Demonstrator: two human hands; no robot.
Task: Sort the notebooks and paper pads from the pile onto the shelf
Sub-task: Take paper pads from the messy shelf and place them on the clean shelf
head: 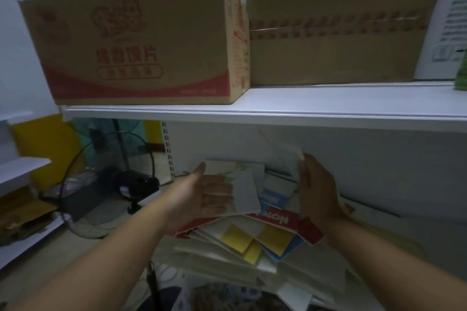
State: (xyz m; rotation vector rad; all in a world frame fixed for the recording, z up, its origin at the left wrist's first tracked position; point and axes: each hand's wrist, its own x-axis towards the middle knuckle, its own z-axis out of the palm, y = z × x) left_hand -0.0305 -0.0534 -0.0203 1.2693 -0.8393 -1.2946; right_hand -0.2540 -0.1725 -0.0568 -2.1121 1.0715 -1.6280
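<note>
A loose pile of notebooks and paper pads (pixel 252 247) lies on the lower shelf (pixel 379 235), under the white upper shelf board (pixel 278 111). It holds red "Notes" covers (pixel 280 221), a blue pad (pixel 274 199) and yellow sheets (pixel 275 237). My left hand (pixel 209 197) grips the left side of a white and beige stack (pixel 242 184) on top of the pile, thumb over its upper edge. My right hand (pixel 316 189) holds the right side of the same stack, fingertips on a white sheet corner (pixel 299 156).
Two cardboard boxes stand on the upper shelf, a printed one (pixel 136 45) at left and a taped one (pixel 338 23) at right. A floor fan (pixel 111 184) stands left of the shelving. A green item (pixel 461 76) sits at the far right.
</note>
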